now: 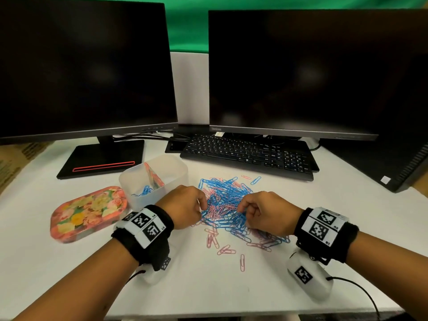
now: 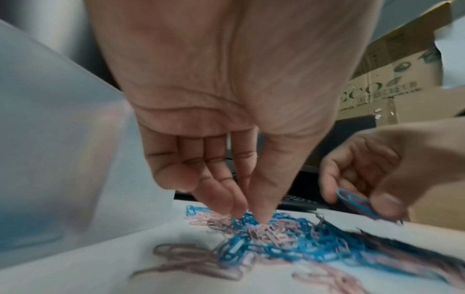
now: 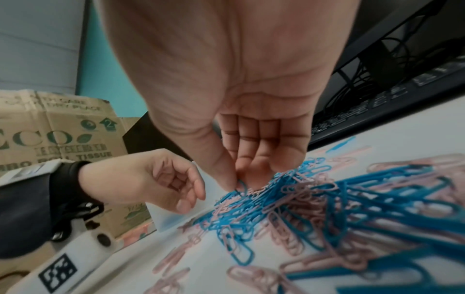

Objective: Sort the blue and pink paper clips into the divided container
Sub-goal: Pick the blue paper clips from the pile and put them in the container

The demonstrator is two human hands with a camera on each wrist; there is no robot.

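A loose pile of blue and pink paper clips (image 1: 228,205) lies on the white desk, with a few pink strays (image 1: 223,249) nearer me. The translucent divided container (image 1: 178,172) stands to the pile's left, and some blue clips (image 1: 143,191) lie in its near compartment. My left hand (image 2: 247,213) reaches down with thumb and forefinger tips pressed together into the pile's left edge. My right hand (image 3: 237,184) pinches a blue clip (image 3: 242,185) at the pile's right side. That blue clip (image 2: 352,200) also shows between its thumb and fingers in the left wrist view.
A floral lid (image 1: 89,213) lies left of the container. A black keyboard (image 1: 247,156), two dark monitors and a monitor base (image 1: 102,158) fill the back. A computer case (image 1: 393,165) stands at the right, and a cardboard box (image 3: 55,135) beyond the desk's left edge.
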